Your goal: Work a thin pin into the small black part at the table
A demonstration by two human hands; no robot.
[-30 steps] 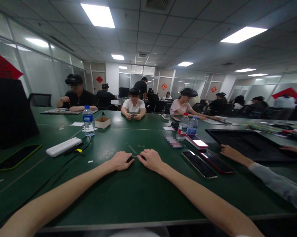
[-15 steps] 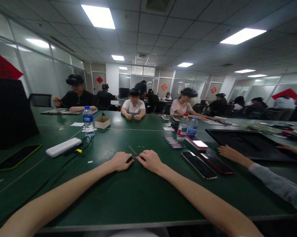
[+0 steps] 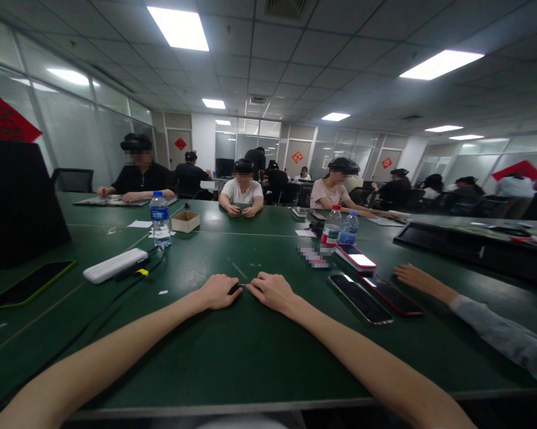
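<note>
Both of my hands rest on the green table, close together in the middle with a small gap between them. My left hand is closed, its fingers curled down around a small black object that shows only in part beside the thumb. Its kind is too hidden to tell. To the right, my right hand is closed too, fingers curled under and thumb pointing left. Whatever it may hold is hidden by the fingers.
To the right lie two phones, bottles and a co-worker's hand near a tilted black tray. On the left are a white power strip, a cable, a bottle, a small box and a green-edged phone.
The black tray on the right has tipped up and shifted away from the co-worker's hand. The person at far left has lowered a raised hand. My hands have stayed put.
</note>
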